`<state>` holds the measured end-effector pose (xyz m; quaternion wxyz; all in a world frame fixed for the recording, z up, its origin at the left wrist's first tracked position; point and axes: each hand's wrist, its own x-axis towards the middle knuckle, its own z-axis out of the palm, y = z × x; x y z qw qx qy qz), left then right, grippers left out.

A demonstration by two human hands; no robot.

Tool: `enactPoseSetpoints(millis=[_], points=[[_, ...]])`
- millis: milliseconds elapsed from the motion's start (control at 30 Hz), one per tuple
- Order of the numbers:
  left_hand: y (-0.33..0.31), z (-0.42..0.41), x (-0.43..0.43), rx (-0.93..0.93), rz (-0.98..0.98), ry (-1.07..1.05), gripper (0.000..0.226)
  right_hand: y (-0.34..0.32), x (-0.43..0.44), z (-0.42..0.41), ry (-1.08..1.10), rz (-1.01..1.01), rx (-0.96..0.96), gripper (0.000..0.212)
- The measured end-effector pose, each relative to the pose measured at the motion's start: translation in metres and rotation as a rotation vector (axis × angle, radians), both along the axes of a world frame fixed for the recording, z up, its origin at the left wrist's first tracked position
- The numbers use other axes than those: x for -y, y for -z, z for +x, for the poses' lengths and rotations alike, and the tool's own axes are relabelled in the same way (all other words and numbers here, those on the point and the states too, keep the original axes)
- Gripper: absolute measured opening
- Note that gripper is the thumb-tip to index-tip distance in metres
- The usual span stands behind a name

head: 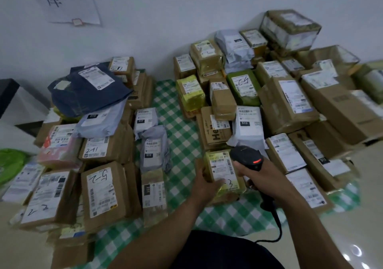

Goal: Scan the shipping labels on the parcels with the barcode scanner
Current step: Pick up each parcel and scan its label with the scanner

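Note:
A small parcel wrapped in yellow tape (222, 170) lies on the green checked cloth (182, 128), its white shipping label facing up with a handwritten mark. My left hand (204, 182) grips its left side, thumb on the label. My right hand (262, 175) holds a black barcode scanner (247, 157) just right of the parcel, its head above the label's top right corner and a red light showing on it. The scanner's cable (276, 225) trails down toward me.
Brown boxes and grey, blue and pink mailer bags are piled left (103, 150) and right (290, 103) of a strip of bare cloth. A white wall (165, 20) with a paper sign stands behind. Shiny floor (342, 237) lies at the right.

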<state>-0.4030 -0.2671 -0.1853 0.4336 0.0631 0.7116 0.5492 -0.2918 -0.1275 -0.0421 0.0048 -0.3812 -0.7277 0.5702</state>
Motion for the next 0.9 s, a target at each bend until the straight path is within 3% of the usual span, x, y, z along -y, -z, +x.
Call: enactPoseSetpoints(millis=[167,400,567,633,900], points=[[0.0,0.006,0.01,0.032,0.119,0.083,0.107,0.014,0.003,0.005,0.037,-0.01,0.035,0.022],[-0.009,0.009,0.014,0.08,0.186,0.044,0.104,0.021,0.001,0.01,0.083,-0.026,0.002,0.023],[-0.034,-0.002,0.022,0.057,0.21,-0.133,0.104,0.014,0.004,0.004,0.133,0.02,-0.076,0.049],[-0.045,-0.009,0.025,0.003,0.207,-0.182,0.106,0.01,0.007,-0.001,0.152,0.005,-0.134,0.05],[-0.087,-0.042,0.043,-0.015,0.327,-0.236,0.092,-0.02,0.008,-0.024,-0.004,-0.014,-0.276,0.047]])
